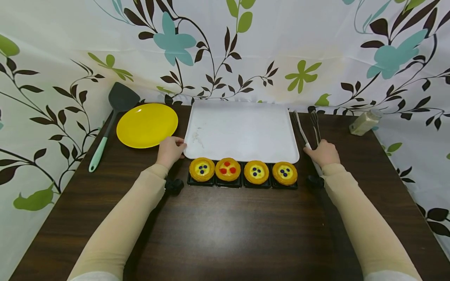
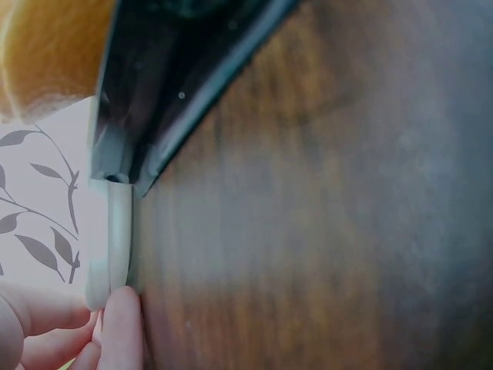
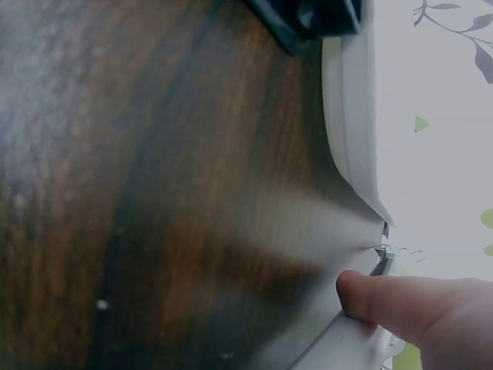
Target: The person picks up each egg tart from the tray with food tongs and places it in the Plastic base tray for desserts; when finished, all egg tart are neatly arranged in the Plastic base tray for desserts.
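A white rectangular tray (image 1: 242,130) lies at the back of the table, with faint marks near its left side. My left hand (image 1: 170,151) pinches the tray's left edge near the front corner; in the left wrist view its thumb and fingers (image 2: 123,327) meet the rim (image 2: 119,235). To the right of the tray, my right hand (image 1: 325,152) grips a pair of metal tongs (image 1: 303,133) by the pale handles, thumb on top. Along the tray's front edge stand several tarts, one with red pieces (image 1: 227,169) and the others with blue dots (image 1: 256,172), in black holders (image 1: 228,184).
A yellow oval plate (image 1: 147,125) is left of the tray. Beside it a dark spatula (image 1: 123,97) with a mint handle leans against the patterned cloth (image 1: 260,47). A shaker jar (image 1: 365,122) stands at the back right. Brown tabletop (image 1: 225,234) extends in front.
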Tool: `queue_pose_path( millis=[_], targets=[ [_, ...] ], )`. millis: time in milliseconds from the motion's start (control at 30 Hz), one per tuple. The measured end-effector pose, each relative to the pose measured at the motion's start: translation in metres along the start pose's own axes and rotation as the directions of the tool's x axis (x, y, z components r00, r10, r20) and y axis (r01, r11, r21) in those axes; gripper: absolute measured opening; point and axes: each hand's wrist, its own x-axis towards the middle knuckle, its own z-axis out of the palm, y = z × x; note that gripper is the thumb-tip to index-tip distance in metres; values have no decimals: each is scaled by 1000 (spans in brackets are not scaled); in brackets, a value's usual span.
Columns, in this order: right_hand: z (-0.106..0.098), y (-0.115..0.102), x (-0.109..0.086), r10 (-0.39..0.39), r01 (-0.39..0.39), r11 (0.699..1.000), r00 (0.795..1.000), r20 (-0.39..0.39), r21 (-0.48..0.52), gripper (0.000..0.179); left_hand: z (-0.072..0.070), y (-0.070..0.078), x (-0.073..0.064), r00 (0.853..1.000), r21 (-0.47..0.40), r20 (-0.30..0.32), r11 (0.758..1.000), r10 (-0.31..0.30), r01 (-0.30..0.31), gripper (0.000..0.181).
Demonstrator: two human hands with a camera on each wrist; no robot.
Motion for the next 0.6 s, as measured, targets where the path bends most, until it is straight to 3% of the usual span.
queue_pose_path(
  millis=[600],
  targets=[
    [4, 6, -6, -19, 19, 1000, 1000, 1, -14, 89, -3, -3, 2, 1000, -29, 14, 999, -19, 20, 33]
  ],
)
